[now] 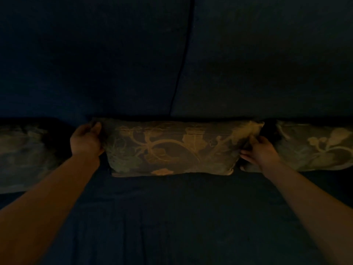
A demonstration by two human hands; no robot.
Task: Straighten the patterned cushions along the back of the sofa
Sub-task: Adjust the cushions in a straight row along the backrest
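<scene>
Head view, dim light: I see the middle cushion (170,148) against the dark sofa back (95,64), neighbouring cushions left (24,150) and right (313,146). Left hand (86,140) and right hand (261,150) each have their grip closed on its ends.

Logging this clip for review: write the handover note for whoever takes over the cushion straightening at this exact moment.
Left hand: gripping the left edge of the middle patterned cushion.
Right hand: gripping that cushion's right edge.
Layout: three cushions in a row along the dark blue sofa back; left cushion and right cushion untouched now.
Done: middle cushion sits roughly level against the back.
Left: release it, then check the outer two; dim light hides their alignment.
</scene>
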